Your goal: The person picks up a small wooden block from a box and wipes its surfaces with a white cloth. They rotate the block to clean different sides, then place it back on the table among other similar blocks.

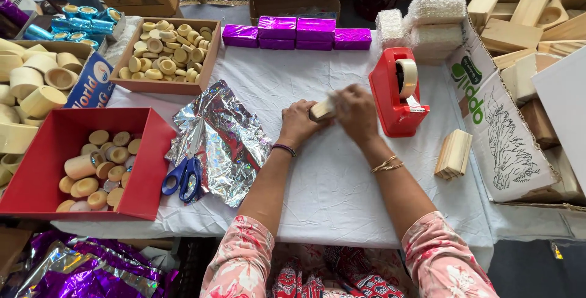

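My left hand and my right hand meet at the middle of the white-covered table, both closed around a small pale wooden block. Only one end of the block shows between the fingers. A red tape dispenser with a roll of clear tape stands just right of my right hand. A crumpled sheet of silver foil lies left of my left hand, with blue-handled scissors on its near edge.
A row of purple-wrapped blocks lines the far edge beside white foam pads. A loose wooden block lies right. A red tray and cardboard boxes hold round wooden pieces; a large carton holds wooden blocks.
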